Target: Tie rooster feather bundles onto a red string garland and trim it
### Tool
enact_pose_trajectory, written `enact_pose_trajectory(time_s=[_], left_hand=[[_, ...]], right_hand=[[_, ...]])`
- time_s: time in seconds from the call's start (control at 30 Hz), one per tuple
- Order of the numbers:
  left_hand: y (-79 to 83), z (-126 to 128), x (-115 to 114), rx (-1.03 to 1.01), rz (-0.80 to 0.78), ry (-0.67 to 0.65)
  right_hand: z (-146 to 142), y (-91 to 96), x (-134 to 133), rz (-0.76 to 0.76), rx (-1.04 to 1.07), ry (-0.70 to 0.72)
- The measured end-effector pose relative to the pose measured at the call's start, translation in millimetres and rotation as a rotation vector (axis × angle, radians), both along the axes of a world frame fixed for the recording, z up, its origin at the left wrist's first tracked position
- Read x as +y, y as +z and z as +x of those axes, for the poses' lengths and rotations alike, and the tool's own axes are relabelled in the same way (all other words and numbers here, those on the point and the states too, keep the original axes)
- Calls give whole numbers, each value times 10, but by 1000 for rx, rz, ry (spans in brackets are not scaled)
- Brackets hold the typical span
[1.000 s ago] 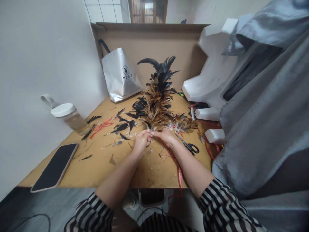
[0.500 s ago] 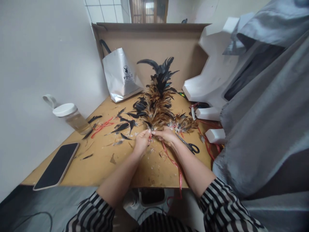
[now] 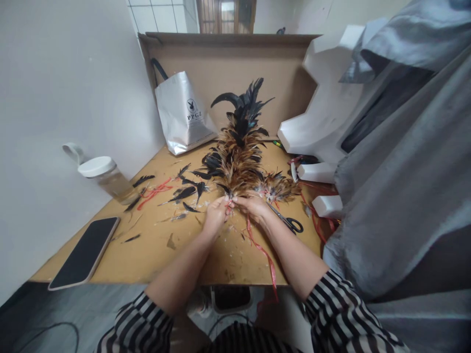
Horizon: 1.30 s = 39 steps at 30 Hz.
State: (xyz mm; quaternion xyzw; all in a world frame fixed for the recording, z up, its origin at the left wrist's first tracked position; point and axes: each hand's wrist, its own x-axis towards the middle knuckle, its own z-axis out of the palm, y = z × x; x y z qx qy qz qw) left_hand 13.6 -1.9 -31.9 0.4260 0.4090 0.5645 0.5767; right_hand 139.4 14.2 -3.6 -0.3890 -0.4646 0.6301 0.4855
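A tall bundle of brown feathers (image 3: 241,164) with long black plumes at its top leans away from me over the table. At its lower end my left hand (image 3: 217,212) is closed, thumb and fingers pinching the base, where a bit of red ribbon shows. Right beside it, my right hand (image 3: 254,207) is closed on the base from the other side; its fingertips are partly under the feathers. A red plastic ribbon (image 3: 263,250) trails from below my right hand over the table's front edge. Another clump of brown feathers (image 3: 281,187) lies just right of my right hand.
Black-handled scissors (image 3: 292,224) lie by my right wrist. Loose black feathers (image 3: 184,193) and red ribbon scraps (image 3: 154,191) are scattered left. A phone (image 3: 84,252), a lidded bottle (image 3: 110,179) and a silver bag (image 3: 186,117) stand or lie further left. Grey cloth (image 3: 401,186) hangs at right.
The black plumes at the top have tipped slightly more upright. Both hands stay at the base, with only small finger movement, and the trailing ribbon has shifted a little.
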Motion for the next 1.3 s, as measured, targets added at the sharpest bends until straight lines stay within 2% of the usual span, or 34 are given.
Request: enact_pose_trajectory(time_s=[0.23, 0.47, 0.6, 0.73, 0.83, 0.93, 1.07, 1.17, 1.3], left_hand=[[-38, -4, 3, 79, 99, 26], [-55, 0, 1, 147, 203, 57], [-22, 8, -8, 259, 291, 134], [-40, -4, 13, 361, 349, 208], [-66, -31, 22, 499, 396, 263], [-48, -51, -4, 721, 476, 339], [9, -34, -43, 945, 615, 397], [10, -8, -29, 983, 644, 426], [-14, 9, 0, 958, 612, 430]], right_hand=[[-32, 42, -24, -41, 3, 8], [-107, 18, -53, -100, -49, -114], [-192, 14, -92, -81, -27, -227], [-256, -5, -136, -67, 33, -214], [-288, -25, -154, -83, 94, -201], [-316, -31, -150, -149, 161, -202], [-360, -4, -154, -209, 206, -296], [-402, 9, -183, -155, 214, -367], [-451, -39, -196, -4, 194, -385]])
